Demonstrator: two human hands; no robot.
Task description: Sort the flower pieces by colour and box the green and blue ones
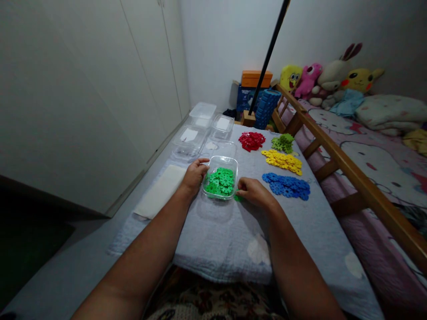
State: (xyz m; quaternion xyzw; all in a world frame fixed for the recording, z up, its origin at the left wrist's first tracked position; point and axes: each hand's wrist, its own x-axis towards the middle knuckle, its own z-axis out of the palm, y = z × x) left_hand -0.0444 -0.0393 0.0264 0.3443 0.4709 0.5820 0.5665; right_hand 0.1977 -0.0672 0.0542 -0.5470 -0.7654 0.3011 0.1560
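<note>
A clear plastic container (pixel 236 165) stands on the cloth in front of me, partly filled with green snowflake-shaped discs (pixel 221 181). My left hand (pixel 196 174) grips its left wall, thumb and fingers at the rim. Just off the right side, my right hand (pixel 251 190) is closed in a pinch on a green disc (pixel 238 196) low at the cloth; the fingers cover part of it. To the right lie piles of red discs (pixel 252 141), yellow discs (pixel 283 161), blue discs (pixel 287 186) and light green discs (pixel 283 143).
More clear containers (pixel 188 138) and a lidded one (pixel 223 124) stand at the back left. A folded cream cloth (pixel 162 191) lies at the left. Beyond the table's right edge runs a wooden bed rail (pixel 320 126). A black pole (pixel 270 53) rises behind the table.
</note>
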